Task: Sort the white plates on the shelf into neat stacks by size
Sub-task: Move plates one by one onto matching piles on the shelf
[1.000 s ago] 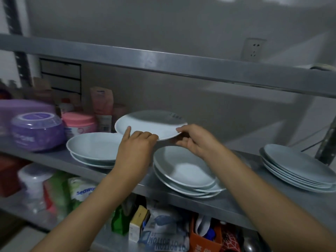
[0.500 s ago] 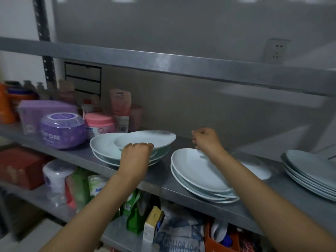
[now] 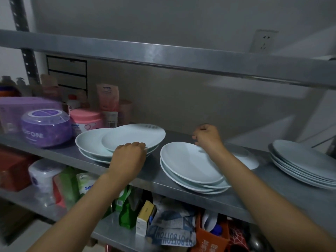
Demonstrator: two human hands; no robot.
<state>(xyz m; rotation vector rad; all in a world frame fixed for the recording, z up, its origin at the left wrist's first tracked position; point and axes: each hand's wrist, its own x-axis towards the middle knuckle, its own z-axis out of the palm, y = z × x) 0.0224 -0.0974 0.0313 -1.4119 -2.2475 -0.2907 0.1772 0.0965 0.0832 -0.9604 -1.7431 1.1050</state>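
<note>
On the steel shelf the white plates lie in groups. The left stack sits beside a purple tub and a pink jar; its top plate lies off-centre, shifted right and rearward over the plates beneath. The left hand grips that top plate at its near rim, fingers curled over the edge. The middle stack sits just right of it, unevenly aligned, with lower plates protruding at the right. The right hand hangs above the rear edge of the middle stack, fingers curled in; whether it touches or holds anything cannot be told. A single plate lies behind the right forearm. A right stack stands well apart at the frame edge.
</note>
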